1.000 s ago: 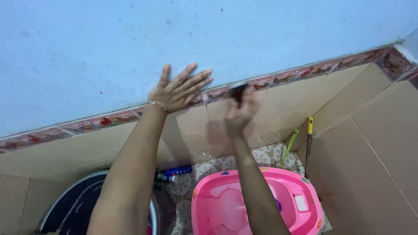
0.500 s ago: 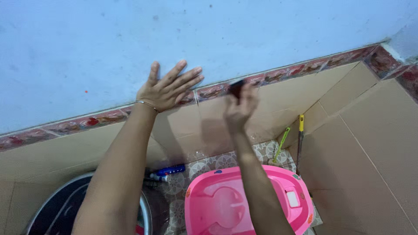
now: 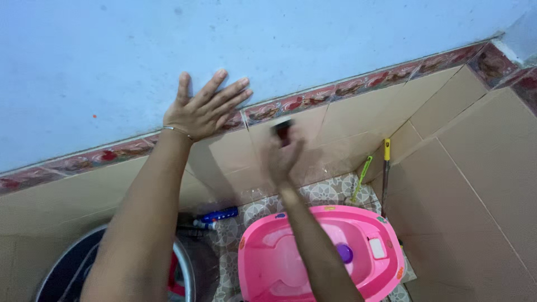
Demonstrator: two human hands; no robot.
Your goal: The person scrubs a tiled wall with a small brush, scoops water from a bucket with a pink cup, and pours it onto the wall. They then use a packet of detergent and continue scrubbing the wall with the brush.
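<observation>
Overhead, two bare arms reach up toward a tiled wall. The left hand [image 3: 204,109] is spread wide, fingers fanned, palm flat against the wall where the pale blue paint meets a strip of red patterned border tiles [image 3: 313,99]; a thin bracelet [image 3: 178,131] circles that wrist. The right hand [image 3: 282,154] is blurred, closed around a small dark object [image 3: 283,129] held against the beige wall tiles [image 3: 347,134] just below the border; what the object is cannot be told. Below the arms, on a patterned floor [image 3: 327,193], sits a pink plastic tub [image 3: 319,254] with a small purple knob inside it, partly hidden by the right forearm. In the corner to the right, a tool with a yellow handle [image 3: 386,162] and a green-handled brush [image 3: 362,178] lean against the wall, close together. A blue bottle [image 3: 219,215] lies on the floor near the wall, between the arms. At lower left, a dark round basin with a pale rim [image 3: 184,274] is partly covered by the left forearm.
</observation>
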